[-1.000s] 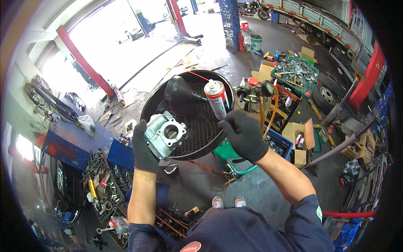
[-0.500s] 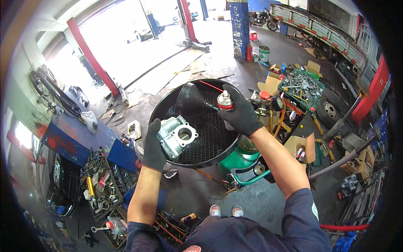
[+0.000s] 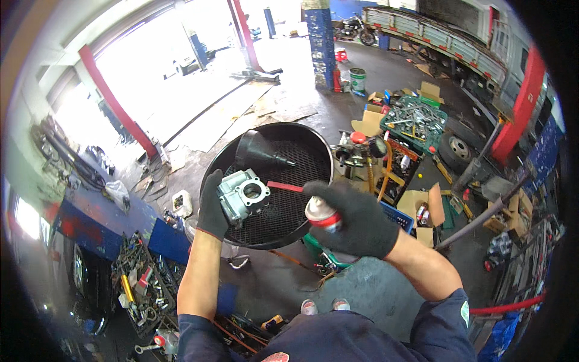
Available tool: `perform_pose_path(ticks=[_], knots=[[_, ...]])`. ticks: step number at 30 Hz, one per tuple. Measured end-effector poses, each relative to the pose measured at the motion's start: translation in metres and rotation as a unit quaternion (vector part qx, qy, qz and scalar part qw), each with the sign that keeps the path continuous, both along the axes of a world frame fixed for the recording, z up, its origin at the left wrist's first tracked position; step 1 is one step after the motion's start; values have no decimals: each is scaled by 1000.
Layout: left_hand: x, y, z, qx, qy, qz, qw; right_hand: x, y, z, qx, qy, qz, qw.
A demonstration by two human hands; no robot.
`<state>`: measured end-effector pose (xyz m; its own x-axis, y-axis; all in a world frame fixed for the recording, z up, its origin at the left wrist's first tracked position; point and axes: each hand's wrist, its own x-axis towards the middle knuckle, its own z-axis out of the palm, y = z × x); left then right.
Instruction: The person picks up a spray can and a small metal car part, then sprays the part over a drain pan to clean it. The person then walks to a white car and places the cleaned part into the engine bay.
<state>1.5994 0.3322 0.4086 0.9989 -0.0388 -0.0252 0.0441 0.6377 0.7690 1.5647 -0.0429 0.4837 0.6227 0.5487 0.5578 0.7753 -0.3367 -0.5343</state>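
My left hand (image 3: 213, 208), in a black glove, grips a silver metal throttle body (image 3: 239, 202) by its left side. The round bore of this part faces up and to the right. In my black-gloved right hand (image 3: 362, 223) is a red and white spray can (image 3: 321, 214), tilted toward the throttle body. A thin red straw (image 3: 284, 187) runs from its nozzle and ends close to the bore flange. Both things are held over a round black drain pan (image 3: 329, 154) with a mesh grate. A black funnel (image 3: 256, 152) lies on its side on the grate.
Beneath the pan on the right, part of a green tank (image 3: 319, 250) shows. Farther right are a green crate of tools (image 3: 413, 120), an open cardboard box (image 3: 424, 208) and a tyre (image 3: 456, 149). Piled tools (image 3: 142, 283) lie at lower left beside a blue bench (image 3: 102, 208).
The spray can has come down and nearer, and its straw now points left at the throttle body's bore. My left hand keeps its hold; the whole view has shifted a little.
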Motion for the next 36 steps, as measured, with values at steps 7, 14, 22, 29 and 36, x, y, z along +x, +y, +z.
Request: perform_pose_path(ticks=[7, 14, 22, 29, 36], knots=[[20, -4, -15, 39, 37, 2, 999, -21, 18, -29, 7, 1, -29, 1000], [11, -24, -7, 88, 37, 49, 994, -18, 27, -18, -10, 8, -33, 999], [4, -30, -5, 93, 34, 68, 993, -12, 26, -20, -38, -11, -50, 998], [2, -27, -7, 126, 7, 125, 984, -14, 28, -15, -47, -7, -57, 997], [-2, -28, 3, 222, -32, 175, 959, -11, 32, -15, -35, -10, -29, 999]])
